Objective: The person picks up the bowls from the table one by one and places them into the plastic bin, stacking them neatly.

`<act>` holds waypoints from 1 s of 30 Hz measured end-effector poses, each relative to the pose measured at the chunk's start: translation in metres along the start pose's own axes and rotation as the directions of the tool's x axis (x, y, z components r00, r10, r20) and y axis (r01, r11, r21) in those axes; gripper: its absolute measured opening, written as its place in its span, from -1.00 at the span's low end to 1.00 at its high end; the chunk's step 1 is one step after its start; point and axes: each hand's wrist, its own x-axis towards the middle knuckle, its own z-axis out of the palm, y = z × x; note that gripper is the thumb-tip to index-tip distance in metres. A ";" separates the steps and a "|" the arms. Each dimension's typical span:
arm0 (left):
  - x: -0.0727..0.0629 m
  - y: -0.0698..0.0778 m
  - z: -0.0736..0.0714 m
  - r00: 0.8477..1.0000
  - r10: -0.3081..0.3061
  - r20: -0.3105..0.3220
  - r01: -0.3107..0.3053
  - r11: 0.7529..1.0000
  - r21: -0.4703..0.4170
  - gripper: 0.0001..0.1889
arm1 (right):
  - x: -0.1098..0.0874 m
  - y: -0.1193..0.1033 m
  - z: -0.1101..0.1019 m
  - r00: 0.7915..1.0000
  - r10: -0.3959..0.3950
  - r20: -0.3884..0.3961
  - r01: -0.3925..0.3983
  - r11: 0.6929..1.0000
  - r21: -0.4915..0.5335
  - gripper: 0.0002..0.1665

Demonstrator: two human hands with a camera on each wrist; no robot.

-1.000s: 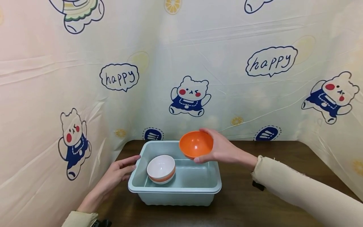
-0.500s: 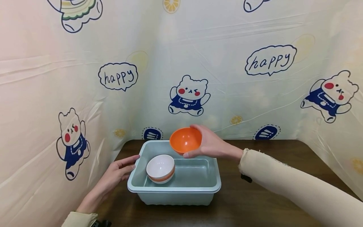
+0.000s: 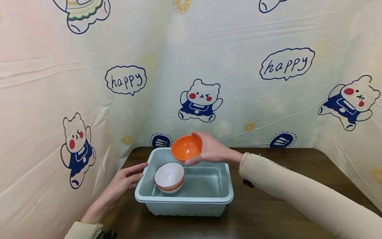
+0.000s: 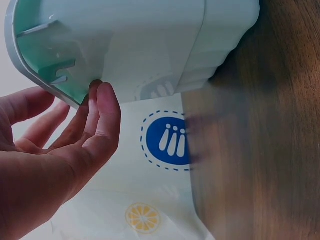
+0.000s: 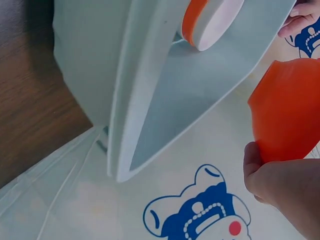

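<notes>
In the head view, my right hand [image 3: 211, 148] grips an orange bowl [image 3: 186, 148] by its right side, thumb below and fingers at the far edge. The bowl is tilted, its inside facing me, above the back of a pale blue-green plastic basin [image 3: 183, 199]. The right wrist view shows the bowl's orange outside [image 5: 287, 110]. Inside the basin, at its left, sit stacked bowls, with a white bowl [image 3: 169, 176] on top and an orange band beneath. My left hand [image 3: 122, 182] touches the basin's left rim with loosely bent fingers [image 4: 108, 100] under the lip.
The basin stands on a dark brown wooden table [image 3: 268, 199]. A printed cloth [image 3: 197, 49] with bears and lettering hangs behind the table and along both sides.
My right hand has carried the orange bowl leftward over the basin, from its back right toward the bowl stack. The left hand, basin and stacked bowls have stayed in place.
</notes>
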 end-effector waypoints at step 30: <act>0.002 0.000 -0.001 1.000 -0.022 -0.012 0.023 0.999 0.041 -0.42 | 0.039 -0.011 0.040 0.995 0.005 0.104 0.001 0.998 -0.059 0.29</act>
